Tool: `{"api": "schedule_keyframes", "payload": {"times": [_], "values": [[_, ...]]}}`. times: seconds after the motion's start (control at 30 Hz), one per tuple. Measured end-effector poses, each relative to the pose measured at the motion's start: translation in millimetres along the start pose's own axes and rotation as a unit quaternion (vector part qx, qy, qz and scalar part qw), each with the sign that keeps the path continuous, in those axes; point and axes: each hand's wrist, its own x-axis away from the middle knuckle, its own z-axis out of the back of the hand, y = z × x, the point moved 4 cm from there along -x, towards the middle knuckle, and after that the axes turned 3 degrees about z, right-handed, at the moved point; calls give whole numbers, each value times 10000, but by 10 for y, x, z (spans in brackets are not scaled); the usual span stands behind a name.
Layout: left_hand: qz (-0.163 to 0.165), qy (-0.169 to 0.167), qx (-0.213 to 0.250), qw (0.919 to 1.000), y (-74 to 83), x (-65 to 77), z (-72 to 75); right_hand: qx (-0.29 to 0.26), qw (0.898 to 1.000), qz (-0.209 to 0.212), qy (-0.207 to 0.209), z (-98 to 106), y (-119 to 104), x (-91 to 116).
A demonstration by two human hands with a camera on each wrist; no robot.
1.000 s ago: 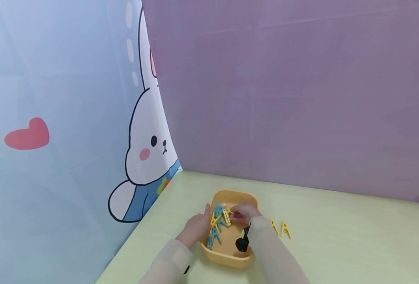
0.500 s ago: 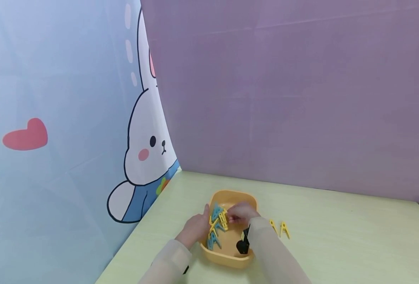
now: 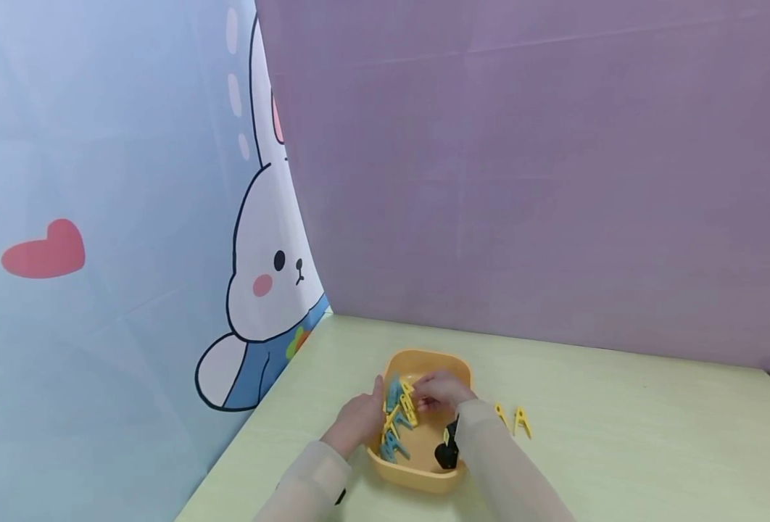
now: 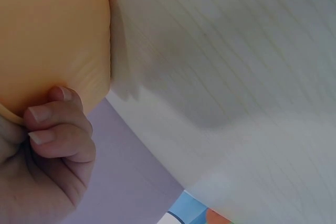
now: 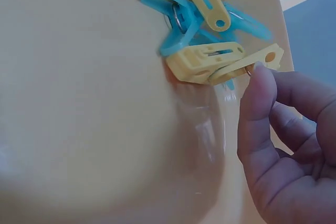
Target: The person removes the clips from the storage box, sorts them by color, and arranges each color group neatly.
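Observation:
An orange plastic basin (image 3: 417,480) stands on the table, with yellow and blue clothespins heaped along its left side. My left hand (image 3: 359,420) grips the basin's left wall; in the left wrist view its fingers (image 4: 65,140) curl against the outside, below the rim. Inside the basin, my right hand (image 3: 442,391) pinches a yellow clothespin (image 5: 202,64) between thumb and index finger, as the right wrist view shows. That clothespin lies against a blue clothespin (image 5: 176,22) in the heap. Another yellow clothespin (image 5: 207,1) rests across the blue ones.
Two yellow clothespins (image 3: 522,420) lie on the pale table (image 3: 652,435) just right of the basin, one partly behind the right sleeve (image 3: 499,453). A purple backdrop (image 3: 522,181) closes off the back, and a blue printed sheet (image 3: 117,362) the left.
My right hand has shifted slightly left inside the basin. The yellow and blue clothespins near it have moved left, closer to the basin's left wall. My left hand has stayed put.

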Motion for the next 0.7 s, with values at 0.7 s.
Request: {"api": "schedule_keyframes", "payload": {"times": [0.7], "values": [[63,9,-8,10000,4,-8,-13,-420,9989,210,-42,56,-111,44]]}}
